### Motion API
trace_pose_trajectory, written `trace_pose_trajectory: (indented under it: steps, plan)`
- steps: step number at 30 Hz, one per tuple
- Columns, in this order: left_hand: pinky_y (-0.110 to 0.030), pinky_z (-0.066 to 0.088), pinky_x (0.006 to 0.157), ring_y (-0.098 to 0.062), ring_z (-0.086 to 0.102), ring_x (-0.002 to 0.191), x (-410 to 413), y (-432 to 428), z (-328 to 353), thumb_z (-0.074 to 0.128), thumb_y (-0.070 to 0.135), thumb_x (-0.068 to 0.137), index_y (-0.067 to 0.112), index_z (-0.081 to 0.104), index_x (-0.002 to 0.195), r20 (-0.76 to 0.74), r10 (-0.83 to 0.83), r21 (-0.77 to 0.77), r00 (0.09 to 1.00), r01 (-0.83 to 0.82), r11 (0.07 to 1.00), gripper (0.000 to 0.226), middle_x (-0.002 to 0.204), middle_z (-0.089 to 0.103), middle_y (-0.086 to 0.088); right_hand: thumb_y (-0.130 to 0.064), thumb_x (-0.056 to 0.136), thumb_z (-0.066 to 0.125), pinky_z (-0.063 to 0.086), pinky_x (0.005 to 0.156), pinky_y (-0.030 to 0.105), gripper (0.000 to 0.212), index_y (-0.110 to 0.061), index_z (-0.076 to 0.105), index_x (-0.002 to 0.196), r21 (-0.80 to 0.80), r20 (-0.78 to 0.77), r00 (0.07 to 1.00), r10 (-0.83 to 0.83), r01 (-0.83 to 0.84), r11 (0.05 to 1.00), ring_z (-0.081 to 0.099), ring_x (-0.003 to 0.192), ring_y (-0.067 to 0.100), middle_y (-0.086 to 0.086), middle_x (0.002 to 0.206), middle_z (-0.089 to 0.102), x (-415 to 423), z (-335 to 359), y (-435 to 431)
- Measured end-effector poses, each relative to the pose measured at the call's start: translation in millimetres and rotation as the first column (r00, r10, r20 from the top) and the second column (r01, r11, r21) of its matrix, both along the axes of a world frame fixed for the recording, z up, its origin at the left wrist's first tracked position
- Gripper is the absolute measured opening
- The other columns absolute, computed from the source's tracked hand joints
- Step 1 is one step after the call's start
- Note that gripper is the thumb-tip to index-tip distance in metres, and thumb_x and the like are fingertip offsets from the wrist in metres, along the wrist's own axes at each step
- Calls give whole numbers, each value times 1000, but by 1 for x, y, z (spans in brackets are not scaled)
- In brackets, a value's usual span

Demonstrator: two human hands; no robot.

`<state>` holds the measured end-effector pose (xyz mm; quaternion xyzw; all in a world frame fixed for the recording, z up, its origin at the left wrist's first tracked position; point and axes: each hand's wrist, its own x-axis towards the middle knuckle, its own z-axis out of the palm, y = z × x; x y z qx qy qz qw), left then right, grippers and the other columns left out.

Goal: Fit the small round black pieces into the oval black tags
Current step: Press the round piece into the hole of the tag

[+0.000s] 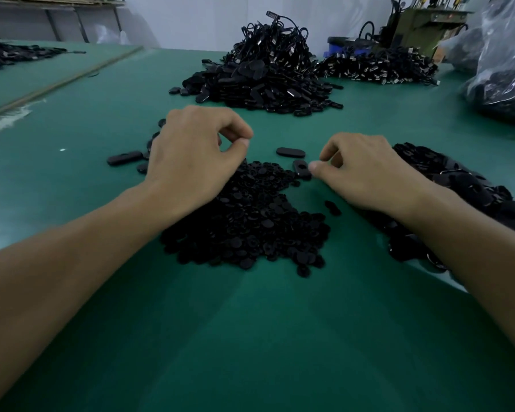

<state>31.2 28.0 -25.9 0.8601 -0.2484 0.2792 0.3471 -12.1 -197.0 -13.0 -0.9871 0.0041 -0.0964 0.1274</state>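
Between my two hands, on the green table top point(250, 337), lies a small oval black tag with a round hole point(301, 168), at the far edge of the heap of small round black pieces point(250, 218). My right hand point(366, 171) is curled, and the tip of its thumb touches the right end of this tag; the other fingers are bent in above it. Whether I grip the tag or only touch it, I cannot tell. My left hand point(191, 150) hovers over the far left part of the heap, its fingers curled, thumb and forefinger tips brought together. If a piece is pinched there, it is too small to see. A second oval black tag point(290, 152) lies flat just behind the first. Under my right wrist spreads a pile of black oval tags point(458, 185). Farther back stands a tall mound of black tags with cords point(265, 75).
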Motion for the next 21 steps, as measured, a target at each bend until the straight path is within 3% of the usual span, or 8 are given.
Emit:
trace_pose_trajectory:
  steps: [4,8,10,14,18,21]
  plan:
    - [-34,55,69,2,53,63,-2,-3,-2,68,27,87,34,75,90,8,-11,10,1000,11,1000,10,73,59,31,-48,102,45,46,100,43,44,-24,58,137,-67,-46,997,69,-72,995,58,115,30,11,120,65,1,-1,8]
    - [-37,57,68,0,54,63,-4,-4,-2,67,27,87,32,76,91,-7,-19,20,1000,19,1000,11,72,58,31,-36,102,53,45,101,37,30,-29,66,128,-40,-31,992,122,-123,992,59,116,24,6,126,66,0,1,11]
    - [-39,58,68,1,55,63,-4,-4,-2,67,27,87,32,76,91,-12,-19,15,1000,19,1000,11,72,58,31,-25,101,57,48,92,31,27,-29,68,124,11,-26,991,129,-128,992,62,104,20,3,119,68,0,2,10]
    - [-37,57,69,1,55,64,-6,-5,-2,68,27,87,33,75,90,-31,-29,2,999,29,1000,10,72,59,30,-10,94,64,38,59,-1,23,-26,74,107,164,16,992,124,-125,978,55,77,-5,-4,98,68,-1,0,7]
    - [-26,52,70,3,57,70,-8,-7,-3,70,27,88,35,74,91,-69,-41,-23,997,40,999,9,75,62,29,-8,85,73,38,54,1,24,-27,67,99,278,57,994,89,-101,955,59,78,-1,-8,89,67,0,0,5]
    - [-7,45,73,7,63,80,-10,-9,-2,73,29,89,29,74,103,-106,-84,-65,991,77,995,13,88,68,24,-9,85,76,40,58,-1,22,-26,66,93,309,118,987,107,-139,941,60,70,-6,-10,83,66,-1,-1,7]
